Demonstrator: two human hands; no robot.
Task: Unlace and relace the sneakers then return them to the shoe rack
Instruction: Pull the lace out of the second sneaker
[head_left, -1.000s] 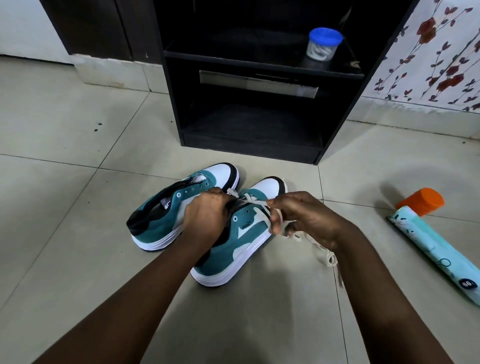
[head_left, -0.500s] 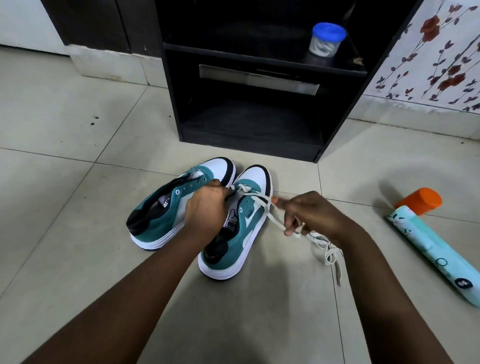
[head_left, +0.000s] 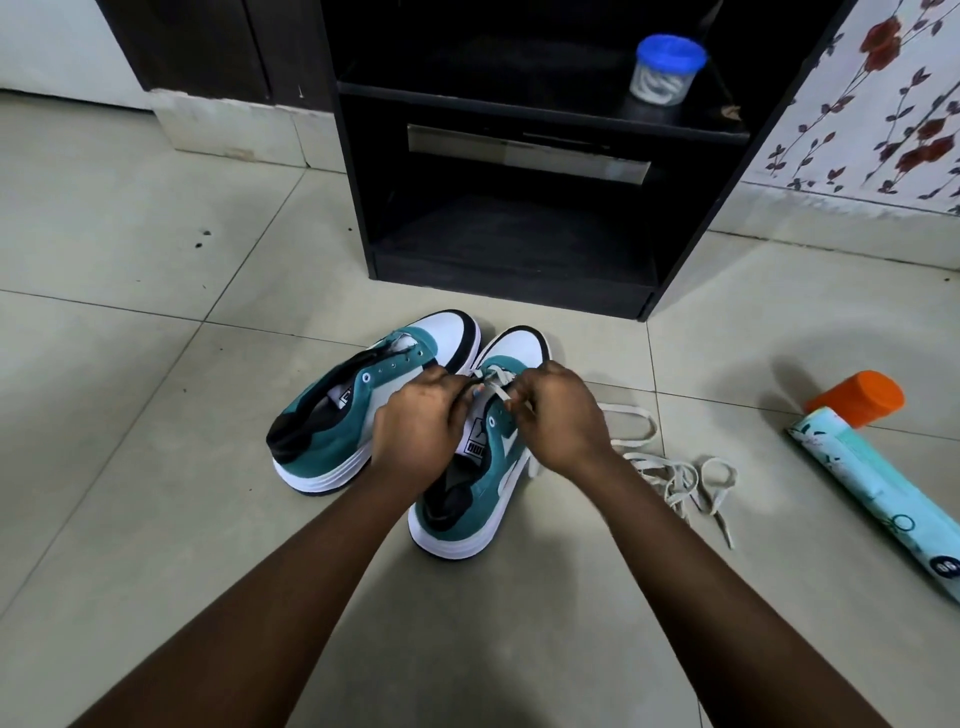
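Observation:
Two teal, white and black sneakers stand side by side on the tiled floor, toes toward the black shoe rack (head_left: 358, 218). The left sneaker (head_left: 332, 431) has empty eyelets and no lace. My left hand (head_left: 421, 421) rests on the tongue area of the right sneaker (head_left: 483, 493). My right hand (head_left: 558, 415) pinches the white lace (head_left: 491, 384) at the front eyelets of that sneaker. The loose lace (head_left: 675, 473) trails in loops on the floor to the right.
A light-blue tube with an orange cap (head_left: 872, 467) lies on the floor at the right. A clear jar with a blue lid (head_left: 665, 70) stands on the rack's upper shelf. The lower shelf (head_left: 519, 228) holds nothing. A floral wall (head_left: 883, 104) is at the right.
My right hand moved left, back onto the right sneaker's front eyelets. More lace now lies loose on the floor to the right. The right sneaker now stands upright instead of tilted.

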